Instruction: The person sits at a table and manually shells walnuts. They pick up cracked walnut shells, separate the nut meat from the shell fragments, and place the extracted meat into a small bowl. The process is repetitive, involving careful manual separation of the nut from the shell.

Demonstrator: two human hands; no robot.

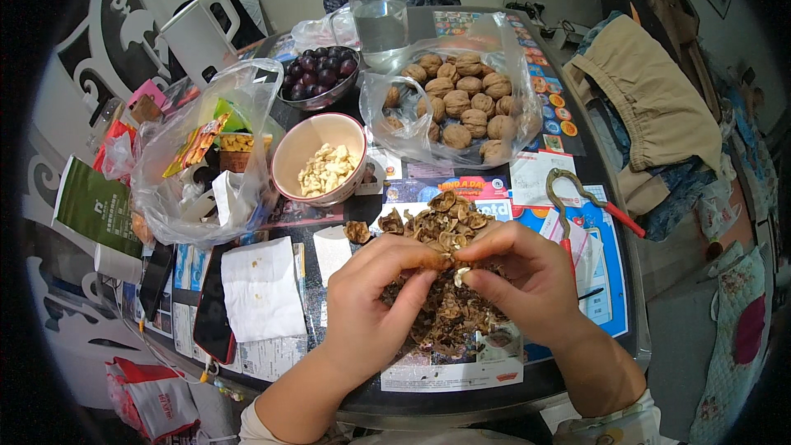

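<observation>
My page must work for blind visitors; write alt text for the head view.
A person's left hand and right hand pinch a walnut piece above a heap of broken shells. Beyond are a cream bowl of kernels, a bag of whole walnuts and a second bowl of dark fruit; a red-handled tool lies at right.

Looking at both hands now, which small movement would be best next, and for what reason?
I would probably ease the nut piece free of any shell: the left hand and right hand pinch together at it, above the shell pile, while the bowl nearby holds pale, shelled nuts.
</observation>
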